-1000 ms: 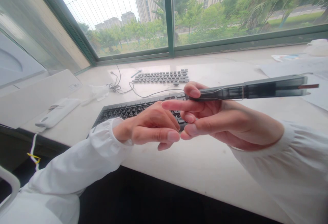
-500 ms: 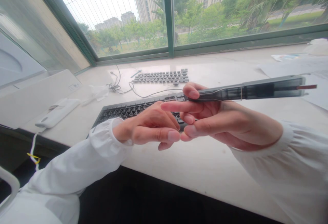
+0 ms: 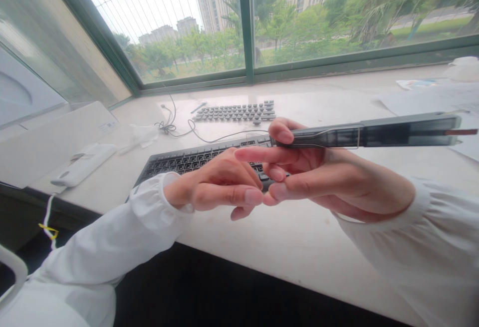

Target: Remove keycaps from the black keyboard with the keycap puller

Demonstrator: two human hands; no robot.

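Note:
My right hand point(image 3: 329, 172) holds a long, dark, translucent tool point(image 3: 404, 132) with a thin bent wire along its side and a reddish-brown strip at its far end. The tool lies almost level, pointing right, gripped near its left end. My left hand point(image 3: 220, 182) is closed, its fingers bent and the thumb laid along them; whatever they hold, if anything, is hidden. The fingertips of both hands meet above a black keyboard point(image 3: 179, 160) that has bare key sockets. My hands cover the keyboard's right part.
Loose black keycaps point(image 3: 235, 112) lie in rows behind the keyboard, beside a coiled black cable point(image 3: 168, 126). A white device point(image 3: 84, 164) with a cord is at left. Papers point(image 3: 422, 100) lie at right. A window point(image 3: 247, 27) borders the white table point(image 3: 262, 247).
The tool in my right hand has shifted slightly right, with its far end a little lower. My left hand stays almost still.

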